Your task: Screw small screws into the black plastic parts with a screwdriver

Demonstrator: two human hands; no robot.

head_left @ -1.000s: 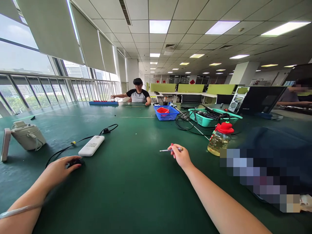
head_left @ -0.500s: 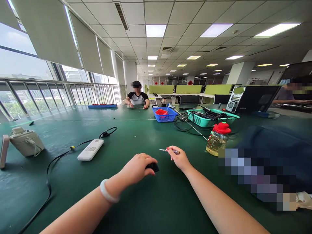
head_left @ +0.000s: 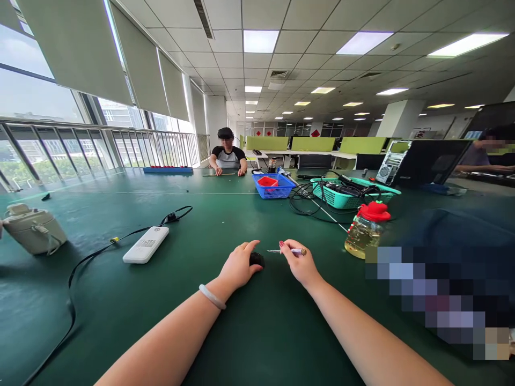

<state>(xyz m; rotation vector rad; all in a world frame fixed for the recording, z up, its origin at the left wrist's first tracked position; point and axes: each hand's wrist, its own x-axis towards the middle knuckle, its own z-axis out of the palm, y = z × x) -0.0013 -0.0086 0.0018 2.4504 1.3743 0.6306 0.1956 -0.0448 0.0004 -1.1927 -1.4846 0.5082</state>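
My left hand (head_left: 238,264), with a pale bangle at its wrist, is curled around a small black computer mouse (head_left: 256,260) above the green table. Most of the mouse is hidden by the palm, and its far side cannot be made out. To its right, my right hand (head_left: 300,262) pinches a small screwdriver (head_left: 299,251) with a purplish handle. Its thin silver shaft points left toward the mouse, and a gap separates the tip from it.
On the left lie a white power bank (head_left: 146,245), a black cable (head_left: 72,289) and a beige bag (head_left: 35,228). A red-lidded bottle (head_left: 364,236) stands right. Behind are a blue basket (head_left: 273,188), a teal basket (head_left: 341,199) with cables, and a seated person (head_left: 227,158).
My left hand has turned upward, moving slightly right and up with the mouse. My right hand has shifted a little right, still holding the screwdriver. The whole view has tilted slightly.
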